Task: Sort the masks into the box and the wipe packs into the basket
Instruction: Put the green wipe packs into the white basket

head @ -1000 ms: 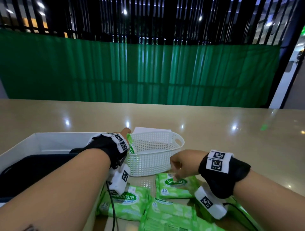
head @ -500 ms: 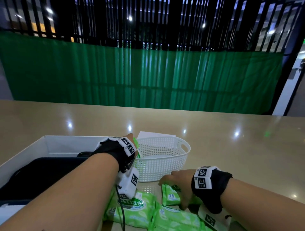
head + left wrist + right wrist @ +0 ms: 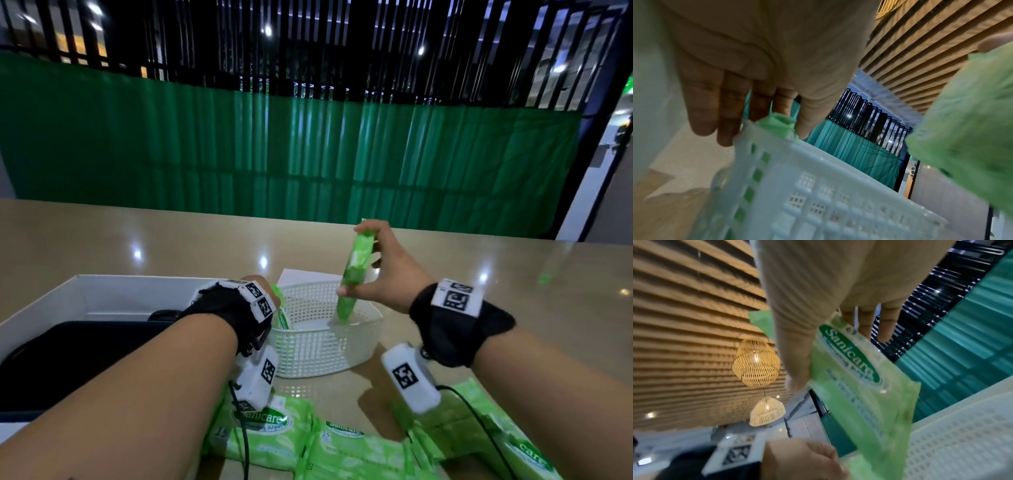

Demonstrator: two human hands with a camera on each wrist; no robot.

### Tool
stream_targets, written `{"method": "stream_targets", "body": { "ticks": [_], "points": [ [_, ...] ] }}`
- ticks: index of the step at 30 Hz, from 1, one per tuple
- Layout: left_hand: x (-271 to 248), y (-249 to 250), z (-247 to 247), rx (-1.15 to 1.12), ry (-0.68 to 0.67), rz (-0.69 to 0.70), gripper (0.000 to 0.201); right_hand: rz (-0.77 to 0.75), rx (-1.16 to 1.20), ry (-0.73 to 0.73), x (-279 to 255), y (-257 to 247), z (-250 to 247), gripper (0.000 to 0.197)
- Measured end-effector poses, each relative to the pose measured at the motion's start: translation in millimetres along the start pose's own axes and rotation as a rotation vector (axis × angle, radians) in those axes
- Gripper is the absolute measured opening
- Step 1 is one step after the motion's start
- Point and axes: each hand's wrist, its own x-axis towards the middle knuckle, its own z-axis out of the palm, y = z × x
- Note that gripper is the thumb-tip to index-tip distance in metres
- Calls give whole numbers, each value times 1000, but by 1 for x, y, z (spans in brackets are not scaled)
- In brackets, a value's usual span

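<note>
- right hand (image 3: 383, 270): raised above the white basket (image 3: 356, 346), gripping a green wipe pack (image 3: 354, 270) between thumb and fingers. the pack hangs nearly upright, its lower end dipping inside the basket's rim. in the right wrist view the thumb lies across one face of the pack (image 3: 857, 374), which reads "sanicare", and the fingers sit behind its top edge.
- left hand (image 3: 260, 286): at the basket's left rim, holding a second wipe pack (image 3: 282, 315) that stands on edge against the inside of the left wall. the left wrist view shows the fingers (image 3: 715, 104) and thumb closed on the top of this pack (image 3: 779, 123) just above the rim; most of the pack sits below the rim, green showing through the wall slots.
- basket: stands on the tan table (image 3: 479, 274), just right of the white box (image 3: 68, 294). whether the two touch cannot be told, the left wrist covers the gap.
- box: open, white-walled, at the left; a dark mass (image 3: 85, 349) fills its near part. it is too dark to say what it is.
- loose wipe packs: several green packs (image 3: 346, 448) lie flat on the table in front of the basket, below both forearms, overlapping one another.
- white sheet (image 3: 298, 275): lies on the table just behind the basket, one corner showing.
- both wrists carry black straps with white marker blocks.
</note>
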Motion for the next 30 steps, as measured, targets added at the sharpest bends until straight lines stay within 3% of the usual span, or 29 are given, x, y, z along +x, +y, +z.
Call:
{"method": "stream_targets", "body": {
  "ticks": [9,13,17,21,24,27,30],
  "points": [
    [-2,6,-1,14,20,90,38,73,-59,-170,19,19,62,79],
    [-5,8,-3,7,-4,89,38,163,-116,-410,18,23,82,50],
    [-7,8,-5,12,-23,79,40,239,-149,-438,17,27,89,33],
    [-7,11,-4,25,-41,103,39,302,-203,-503,14,23,83,51],
    [-13,11,-6,-52,-88,124,25,299,-304,-568,10,22,65,59],
    [-13,5,-4,-169,-118,136,75,267,-456,-662,-1,28,48,63],
    [-17,4,-1,-186,-137,173,90,255,-497,-633,-14,33,40,55]
  ]
}}
